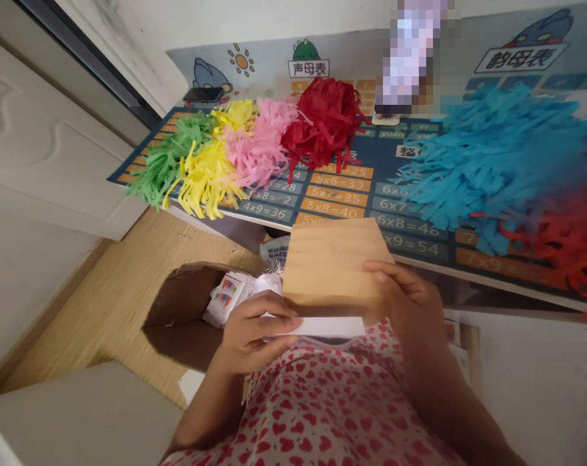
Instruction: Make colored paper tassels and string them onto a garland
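Note:
Over my lap, my right hand (412, 301) pinches the right edge of a plain tan paper sheet (334, 265), thumb on top. Just below the sheet's lower edge, my left hand (261, 331) grips a narrow white strip (329, 326) between thumb and fingers. Something clear like plastic shows under the strip, but I cannot make out whether the two are joined. The sheet's upper part overlaps the front edge of the table (419, 249).
Fringed paper bunches lie along the table: green (177, 152), yellow (208, 178), pink (264, 139), dark red (325, 123), blue (497, 155) and red (565, 239). A phone (203, 95) rests at the back left. Below stands a cardboard box (177, 317) with white cards (228, 294).

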`<action>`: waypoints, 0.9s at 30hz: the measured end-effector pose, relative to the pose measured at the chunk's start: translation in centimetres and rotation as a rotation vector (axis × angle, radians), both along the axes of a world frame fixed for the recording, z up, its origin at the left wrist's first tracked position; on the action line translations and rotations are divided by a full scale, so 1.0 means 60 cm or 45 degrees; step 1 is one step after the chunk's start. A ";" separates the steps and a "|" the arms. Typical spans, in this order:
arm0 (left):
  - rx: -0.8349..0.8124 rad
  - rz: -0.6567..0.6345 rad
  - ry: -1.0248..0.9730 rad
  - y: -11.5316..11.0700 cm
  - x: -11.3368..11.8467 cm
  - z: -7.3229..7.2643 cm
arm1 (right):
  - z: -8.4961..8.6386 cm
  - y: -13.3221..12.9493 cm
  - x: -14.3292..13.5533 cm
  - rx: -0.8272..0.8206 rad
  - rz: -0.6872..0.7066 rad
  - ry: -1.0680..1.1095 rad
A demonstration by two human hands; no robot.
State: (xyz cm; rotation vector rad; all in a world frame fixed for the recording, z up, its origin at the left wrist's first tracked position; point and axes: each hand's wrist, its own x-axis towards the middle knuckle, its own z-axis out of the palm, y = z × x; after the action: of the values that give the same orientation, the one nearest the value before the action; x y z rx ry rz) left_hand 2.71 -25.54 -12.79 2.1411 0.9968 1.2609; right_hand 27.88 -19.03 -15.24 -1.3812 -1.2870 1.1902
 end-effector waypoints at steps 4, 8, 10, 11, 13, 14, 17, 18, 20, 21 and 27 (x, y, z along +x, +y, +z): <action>-0.011 -0.016 -0.007 -0.004 0.001 0.001 | -0.004 -0.005 0.006 0.082 -0.018 -0.006; -0.001 -0.025 -0.011 -0.006 0.004 0.004 | 0.007 -0.017 0.003 0.155 -0.041 -0.050; 0.008 -0.021 -0.017 -0.006 0.006 0.006 | 0.015 -0.024 0.000 0.179 -0.079 -0.068; 0.010 -0.022 -0.020 -0.006 0.006 0.007 | 0.018 -0.027 -0.001 0.190 -0.097 -0.071; 0.011 -0.027 -0.020 -0.006 0.007 0.008 | 0.023 -0.032 -0.002 0.212 -0.111 -0.071; 0.009 -0.030 -0.019 -0.007 0.007 0.008 | 0.024 -0.033 -0.001 0.222 -0.105 -0.073; 0.001 -0.034 -0.020 -0.009 0.006 0.005 | 0.021 -0.033 0.003 0.258 -0.093 -0.092; 0.003 -0.036 -0.025 -0.009 0.005 0.004 | 0.020 -0.033 0.005 0.275 -0.086 -0.096; 0.009 -0.044 -0.042 -0.009 0.004 0.002 | 0.017 -0.032 0.007 0.308 -0.082 -0.102; 0.015 -0.048 -0.049 -0.009 0.004 0.001 | 0.016 -0.031 0.007 0.319 -0.080 -0.107; 0.021 -0.054 -0.059 -0.008 0.004 0.000 | 0.020 -0.037 0.004 0.304 -0.111 -0.132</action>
State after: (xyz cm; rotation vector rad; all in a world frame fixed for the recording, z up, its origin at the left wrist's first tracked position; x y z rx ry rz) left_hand 2.94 -26.02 -12.78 2.1246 0.9205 1.2966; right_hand 28.15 -21.25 -14.02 -1.3222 -1.3780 0.8847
